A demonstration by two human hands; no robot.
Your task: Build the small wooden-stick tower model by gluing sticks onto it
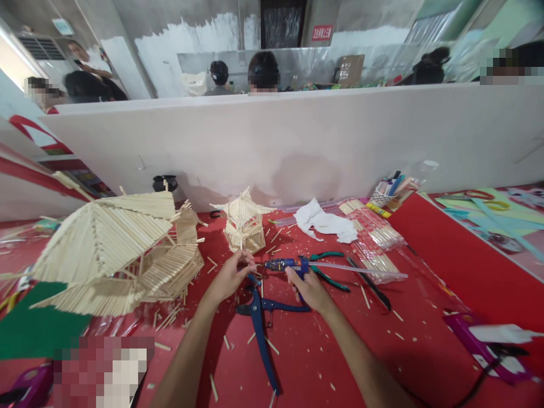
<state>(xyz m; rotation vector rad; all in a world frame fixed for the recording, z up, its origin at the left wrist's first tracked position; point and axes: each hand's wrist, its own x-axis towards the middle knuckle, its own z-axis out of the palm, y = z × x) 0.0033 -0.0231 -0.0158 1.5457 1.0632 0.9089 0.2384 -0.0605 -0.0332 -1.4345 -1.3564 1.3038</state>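
Note:
My right hand [310,289] grips a blue hot glue gun [278,264], with a clear glue stick [361,269] running out of its back. The gun's nozzle points left at my left hand [233,275], whose fingers are pinched on a thin wooden stick [242,242]. Just behind the fingertips stands a small wooden-stick pavilion model [244,224] with a pointed roof. I cannot tell whether the stick touches it. Below both hands lies a blue-handled cutter [258,323]. Green-handled pliers [334,272] rest beside my right hand.
A larger wooden-stick pavilion [114,243] stands on the left. Bundled sticks [374,238], white tissue [325,221], a dark slim tool [369,283] and a pen basket [385,192] are to the right. A pale partition [289,141] closes the red table's back. Several people sit beyond it.

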